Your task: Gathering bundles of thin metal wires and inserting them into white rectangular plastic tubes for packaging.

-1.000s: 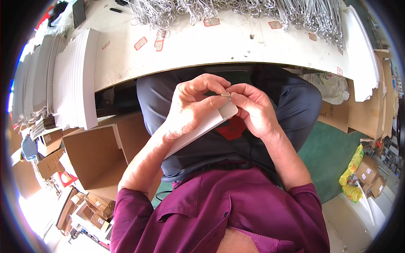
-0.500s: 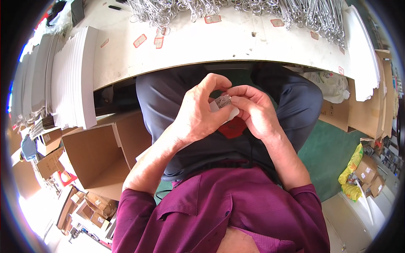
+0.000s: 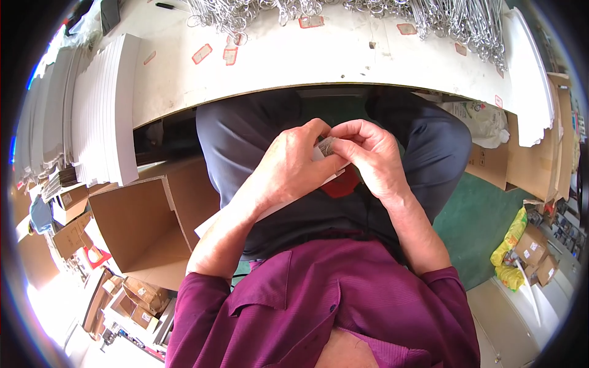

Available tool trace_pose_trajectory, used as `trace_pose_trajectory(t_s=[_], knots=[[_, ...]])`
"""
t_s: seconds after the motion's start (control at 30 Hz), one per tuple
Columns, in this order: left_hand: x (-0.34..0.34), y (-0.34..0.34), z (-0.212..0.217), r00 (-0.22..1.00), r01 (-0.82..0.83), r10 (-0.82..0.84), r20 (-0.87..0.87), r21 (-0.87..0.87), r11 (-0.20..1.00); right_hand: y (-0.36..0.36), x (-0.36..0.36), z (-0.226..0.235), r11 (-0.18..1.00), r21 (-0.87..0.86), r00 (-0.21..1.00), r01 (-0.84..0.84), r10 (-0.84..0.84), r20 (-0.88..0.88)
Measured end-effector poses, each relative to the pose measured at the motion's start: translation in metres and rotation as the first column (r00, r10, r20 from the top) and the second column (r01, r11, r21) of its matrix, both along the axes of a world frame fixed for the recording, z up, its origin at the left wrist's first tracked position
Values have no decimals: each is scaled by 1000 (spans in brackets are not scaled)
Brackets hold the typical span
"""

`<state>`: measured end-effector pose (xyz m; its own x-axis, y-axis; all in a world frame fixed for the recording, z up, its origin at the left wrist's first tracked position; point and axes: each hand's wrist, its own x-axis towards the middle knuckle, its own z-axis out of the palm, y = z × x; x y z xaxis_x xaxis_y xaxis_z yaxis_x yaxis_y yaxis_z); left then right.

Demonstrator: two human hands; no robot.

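Over my lap both hands meet around one end of a long, narrow white carton (image 3: 275, 210). The carton slants under my left forearm, and its far side is mostly hidden. My left hand (image 3: 291, 162) is closed around it near that end. Against it, my right hand (image 3: 371, 156) pinches with thumb and fingers at the carton's end. A small greyish, wire-like piece (image 3: 326, 146) shows between the fingertips; its kind I cannot make out. Something red (image 3: 341, 184) lies just below the hands, partly covered.
Ahead stands a white table (image 3: 276, 58) with heaps of ringed metal wire pieces (image 3: 454, 24) along its far side. White flat cartons (image 3: 101, 113) are stacked at left. A cardboard box (image 3: 144, 224) gapes beside my left leg. White sheets (image 3: 531, 80) hang at right.
My left hand has dropped slightly and sits closer to the right one. More of the white carton shows beneath my left forearm, and less of the grey piece shows.
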<state>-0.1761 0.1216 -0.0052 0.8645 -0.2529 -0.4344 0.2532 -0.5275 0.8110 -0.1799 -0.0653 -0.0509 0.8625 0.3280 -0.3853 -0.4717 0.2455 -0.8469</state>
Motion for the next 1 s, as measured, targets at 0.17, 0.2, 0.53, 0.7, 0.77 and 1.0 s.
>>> trace_pose_trajectory(t_s=[0.17, 0.2, 0.53, 0.7, 0.77, 1.0], knots=[[0, 10, 1, 997, 81, -81, -18, -23, 996, 4, -2, 4, 998, -69, 999, 4, -1, 41], [-1, 11, -1, 991, 133, -133, 13, 5, 991, 5, -3, 3, 993, -114, 998, 11, -3, 69], [-2, 11, -5, 967, 253, -243, -74, 177, 951, 10, -15, -6, 982, -155, 959, 111, -65, 277], [-3, 13, -4, 973, 226, -216, -76, 165, 960, 10, -13, -6, 990, -129, 968, 57, -23, 250], [-3, 13, -5, 975, 217, -207, -76, 166, 962, 10, -12, -7, 989, -140, 967, 39, -2, 253], [-6, 14, -9, 982, 179, -187, 36, 159, 971, 15, -12, -7, 928, -351, 841, 124, 90, 534]])
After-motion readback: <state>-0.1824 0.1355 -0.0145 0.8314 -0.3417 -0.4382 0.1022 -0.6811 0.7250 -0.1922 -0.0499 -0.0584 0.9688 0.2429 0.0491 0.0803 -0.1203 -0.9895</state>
